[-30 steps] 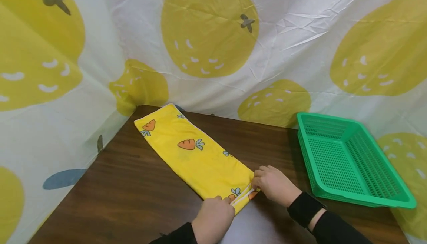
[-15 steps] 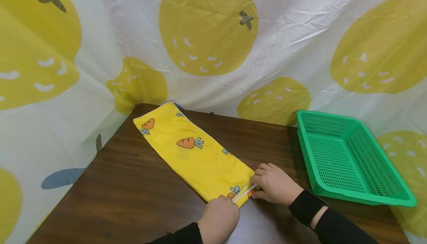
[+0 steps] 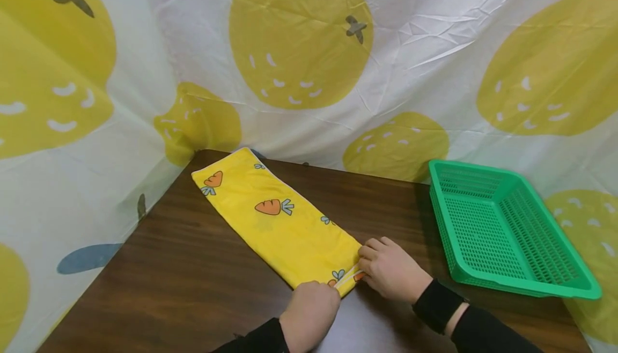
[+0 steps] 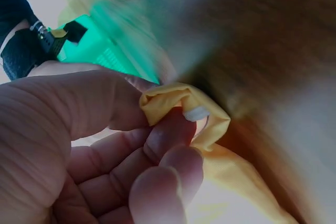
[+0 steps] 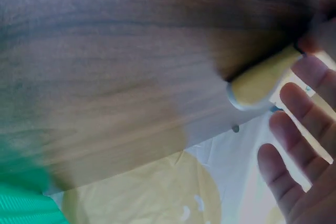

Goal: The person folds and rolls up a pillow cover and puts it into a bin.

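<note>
A yellow cloth (image 3: 275, 224) with a carrot print and white edging lies in a long strip, slanting across the brown table. Its near end is turned over in a narrow fold. At the near left corner my left hand (image 3: 311, 310) pinches that fold; in the left wrist view, thumb and fingers hold a rolled bit of yellow fabric (image 4: 184, 98) with a white edge showing. My right hand (image 3: 393, 270) grips the near right corner. Several of its fingers (image 5: 283, 129) look fairly straight in the right wrist view, while its thumb is mostly out of sight.
A green plastic basket (image 3: 461, 275) stands on the table (image 3: 193, 267) to the right of the right hand. White fabric (image 3: 309, 138) printed with big yellow fruit hangs along the back and left. The cloth's far end reaches near the back left corner of the table.
The hands have shifted a little to and fro at the near end, ending slightly further left. The turned-over fold there looks narrower, its white lines closer together. The basket stays put.
</note>
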`<state>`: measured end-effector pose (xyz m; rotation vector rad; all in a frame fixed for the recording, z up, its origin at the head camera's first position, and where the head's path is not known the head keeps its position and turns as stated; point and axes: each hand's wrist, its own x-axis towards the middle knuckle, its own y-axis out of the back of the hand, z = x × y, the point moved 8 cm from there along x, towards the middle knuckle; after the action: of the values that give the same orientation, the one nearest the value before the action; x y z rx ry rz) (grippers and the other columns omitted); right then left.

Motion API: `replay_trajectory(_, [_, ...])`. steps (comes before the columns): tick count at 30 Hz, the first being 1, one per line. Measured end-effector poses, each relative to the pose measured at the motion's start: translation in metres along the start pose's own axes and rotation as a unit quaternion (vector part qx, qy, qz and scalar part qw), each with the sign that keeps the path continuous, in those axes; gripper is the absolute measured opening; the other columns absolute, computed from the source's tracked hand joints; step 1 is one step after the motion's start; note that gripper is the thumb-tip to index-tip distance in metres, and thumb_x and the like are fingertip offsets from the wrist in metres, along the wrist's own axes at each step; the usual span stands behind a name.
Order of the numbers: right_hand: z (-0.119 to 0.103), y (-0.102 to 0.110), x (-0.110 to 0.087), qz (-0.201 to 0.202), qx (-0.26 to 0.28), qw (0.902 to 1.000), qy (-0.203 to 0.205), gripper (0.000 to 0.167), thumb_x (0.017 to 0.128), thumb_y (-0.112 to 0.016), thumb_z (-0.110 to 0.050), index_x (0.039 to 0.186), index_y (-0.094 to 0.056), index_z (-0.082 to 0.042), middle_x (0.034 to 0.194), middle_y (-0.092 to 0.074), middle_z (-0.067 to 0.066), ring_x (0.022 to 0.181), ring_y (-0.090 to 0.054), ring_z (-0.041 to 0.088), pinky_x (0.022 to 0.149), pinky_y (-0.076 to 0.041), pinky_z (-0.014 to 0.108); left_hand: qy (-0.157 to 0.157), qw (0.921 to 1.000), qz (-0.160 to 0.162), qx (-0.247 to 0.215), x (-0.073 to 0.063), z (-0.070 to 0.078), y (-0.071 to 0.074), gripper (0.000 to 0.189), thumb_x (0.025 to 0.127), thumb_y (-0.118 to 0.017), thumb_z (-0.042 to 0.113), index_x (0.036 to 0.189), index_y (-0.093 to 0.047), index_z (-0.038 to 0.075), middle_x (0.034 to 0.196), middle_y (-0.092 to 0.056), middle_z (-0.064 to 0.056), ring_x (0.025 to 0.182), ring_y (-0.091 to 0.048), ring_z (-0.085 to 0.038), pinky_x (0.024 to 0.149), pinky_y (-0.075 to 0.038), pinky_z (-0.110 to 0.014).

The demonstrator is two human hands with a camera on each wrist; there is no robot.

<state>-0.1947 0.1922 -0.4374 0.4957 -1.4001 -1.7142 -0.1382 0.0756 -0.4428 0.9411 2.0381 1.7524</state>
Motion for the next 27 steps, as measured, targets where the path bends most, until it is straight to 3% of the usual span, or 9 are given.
replay_trajectory(3, [-0.001, -0.002, 0.001, 0.013, -0.012, 0.9998, 0.006, 0.007, 0.089, -0.081, -0.016, 0.094, -0.076, -0.017, 0.095, -0.074, -0.006, 0.097, -0.064, 0.019, 0.085, -0.052, 0.037, 0.001, 0.9997, 0.002, -0.026, -0.002, -0.002, 0.0, 0.025, 0.091, -0.081, 0.025, 0.072, -0.066, 0.019, 0.062, -0.058, 0.008, 0.054, -0.053, -0.007, 0.044, -0.043, -0.026])
replay_trajectory(7, [-0.001, -0.004, 0.003, 0.012, -0.008, 0.9999, 0.001, 0.006, 0.092, -0.08, -0.014, 0.092, -0.075, -0.016, 0.09, -0.075, -0.006, 0.095, -0.066, 0.019, 0.087, -0.053, 0.037, 0.016, 0.9981, -0.008, -0.058, -0.005, -0.001, -0.002, 0.026, 0.088, -0.083, 0.031, 0.074, -0.067, 0.015, 0.065, -0.06, 0.005, 0.057, -0.055, -0.009, 0.044, -0.043, -0.027])
replay_trajectory(13, [0.005, -0.005, 0.001, 0.036, 0.035, 0.9986, -0.015, 0.01, 0.089, -0.084, -0.017, 0.091, -0.074, -0.019, 0.09, -0.075, -0.008, 0.096, -0.067, 0.019, 0.088, -0.055, 0.04, 0.015, 0.9994, -0.011, -0.028, -0.007, 0.004, -0.004, 0.02, 0.088, -0.082, 0.018, 0.072, -0.069, 0.015, 0.067, -0.063, 0.004, 0.06, -0.055, -0.01, 0.044, -0.045, -0.028])
replay_trajectory(19, [0.016, -0.007, -0.006, 0.047, 0.099, 0.9932, -0.04, 0.01, 0.092, -0.082, -0.014, 0.097, -0.076, -0.02, 0.096, -0.074, -0.008, 0.099, -0.068, 0.016, 0.091, -0.056, 0.041, 0.003, 0.9994, -0.016, -0.03, -0.008, 0.002, -0.004, 0.024, 0.086, -0.084, 0.017, 0.067, -0.069, 0.017, 0.061, -0.059, 0.005, 0.057, -0.054, -0.009, 0.042, -0.045, -0.029])
replay_trajectory(24, [0.023, -0.012, -0.01, 0.008, 0.137, 0.9883, -0.067, 0.016, 0.091, -0.082, -0.01, 0.101, -0.077, -0.021, 0.101, -0.076, -0.009, 0.101, -0.068, 0.016, 0.092, -0.057, 0.04, 0.007, 0.9955, -0.046, -0.083, -0.009, -0.006, -0.01, 0.025, 0.09, -0.082, 0.019, 0.07, -0.068, 0.016, 0.061, -0.058, 0.005, 0.056, -0.054, -0.008, 0.043, -0.044, -0.03])
replay_trajectory(27, [0.024, -0.012, -0.013, -0.002, 0.159, 0.9849, -0.068, 0.02, 0.088, -0.084, -0.009, 0.101, -0.077, -0.022, 0.099, -0.076, -0.01, 0.1, -0.068, 0.015, 0.091, -0.057, 0.04, 0.02, 0.9842, -0.081, -0.156, -0.012, -0.014, -0.014, 0.028, 0.095, -0.076, 0.02, 0.069, -0.066, 0.017, 0.059, -0.054, 0.006, 0.054, -0.049, -0.006, 0.044, -0.041, -0.029])
